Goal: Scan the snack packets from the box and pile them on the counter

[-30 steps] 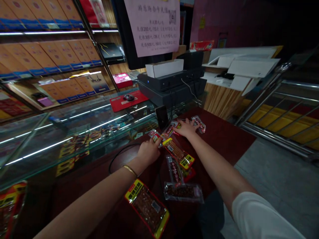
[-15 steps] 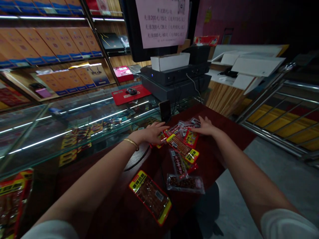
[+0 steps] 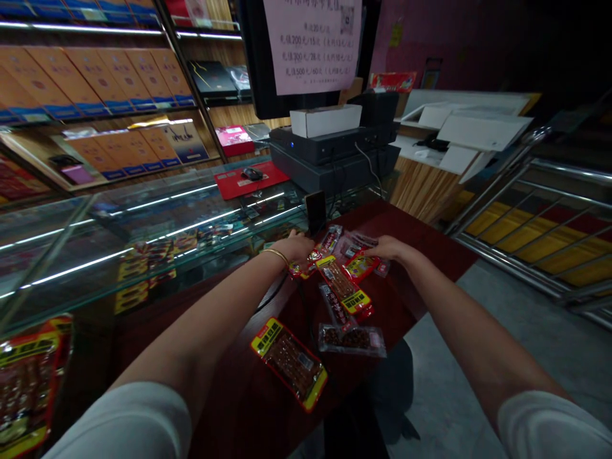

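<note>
At the far left of a pile of snack packets, my left hand (image 3: 300,247) bends down with its fingers apart, beside a small red packet (image 3: 313,256); its fingertips are partly hidden. My right hand (image 3: 392,247) closes at the pile's right edge, thumb and fingers on a red-and-yellow snack packet (image 3: 359,266) and the clear packets behind it. Between the hands lies a long packet of brown sticks (image 3: 342,284). Nearer me are a dark slim packet (image 3: 337,307), a clear packet of dark pieces (image 3: 352,340) and a larger yellow-ended packet (image 3: 289,363).
Everything rests on a dark red tabletop (image 3: 406,220). A phone (image 3: 315,212) stands behind the pile. To the left runs a glass display counter (image 3: 191,217); a cash drawer (image 3: 329,172) and a monitor with a pink notice (image 3: 313,48) stand behind. A metal railing (image 3: 530,217) is at right.
Both hands have come down on the pile's sides. My right hand's spread fingers have closed on packets. My left hand's stretched fingers have bent downward. The packets between them have shifted slightly.
</note>
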### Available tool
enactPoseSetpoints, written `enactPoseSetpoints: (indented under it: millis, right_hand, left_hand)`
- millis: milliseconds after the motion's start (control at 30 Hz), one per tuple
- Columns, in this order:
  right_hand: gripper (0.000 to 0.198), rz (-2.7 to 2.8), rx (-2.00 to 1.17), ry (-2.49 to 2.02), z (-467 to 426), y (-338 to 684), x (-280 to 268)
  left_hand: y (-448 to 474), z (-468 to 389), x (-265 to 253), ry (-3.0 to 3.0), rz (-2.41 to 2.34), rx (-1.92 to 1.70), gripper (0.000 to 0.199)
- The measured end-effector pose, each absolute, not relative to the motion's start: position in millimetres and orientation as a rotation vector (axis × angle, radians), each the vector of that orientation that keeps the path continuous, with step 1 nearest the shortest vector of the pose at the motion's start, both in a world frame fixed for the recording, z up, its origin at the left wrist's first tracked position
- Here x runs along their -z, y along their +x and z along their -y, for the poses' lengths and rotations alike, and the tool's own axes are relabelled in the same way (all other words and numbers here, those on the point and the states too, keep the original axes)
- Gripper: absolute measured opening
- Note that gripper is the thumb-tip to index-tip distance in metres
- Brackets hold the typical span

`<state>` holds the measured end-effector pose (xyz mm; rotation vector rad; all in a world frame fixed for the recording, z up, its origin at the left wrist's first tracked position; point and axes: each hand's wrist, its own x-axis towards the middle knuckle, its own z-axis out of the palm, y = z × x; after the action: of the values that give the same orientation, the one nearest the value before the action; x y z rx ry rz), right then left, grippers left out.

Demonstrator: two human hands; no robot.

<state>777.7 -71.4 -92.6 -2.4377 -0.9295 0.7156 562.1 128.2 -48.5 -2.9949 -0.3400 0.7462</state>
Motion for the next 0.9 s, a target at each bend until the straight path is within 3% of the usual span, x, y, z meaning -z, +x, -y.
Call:
enactPoseSetpoints:
  millis: [200,300,433,633,800,900]
  right_hand:
    - [0.036,0.695,-0.520,-2.256,114.4,767.5,93.3]
    - [0.034,0.542,-0.380,-2.168,141.5,771.3,86.5]
    - [0.039,0.418,-0.253,-2.013,176.5,759.0,82.6]
    - [0.052,0.547,-0.352,-1.877,200.1,680.3,104.7]
    - [0.042,0.685,-0.441,-1.930,190.5,639.6,126.1]
    - [0.033,0.762,-0.472,-2.013,181.9,637.6,128.3]
  left_hand:
    - [554.0,-117.5,46.8,-3.038,0.445,-0.709,0.074]
    - [543.7,-113.0,48.9,-3.129,0.583,-0.537,0.073]
    - [520.1,-107.8,46.1,-3.194,0.687,-0.342,0.058]
    - [486.7,-109.5,28.9,-3.348,0.802,0.023,0.037]
    - [469.0,-97.2,13.6,-3.506,0.939,0.311,0.031]
    - [460.4,-72.2,13.0,-3.873,1.377,0.390,0.028]
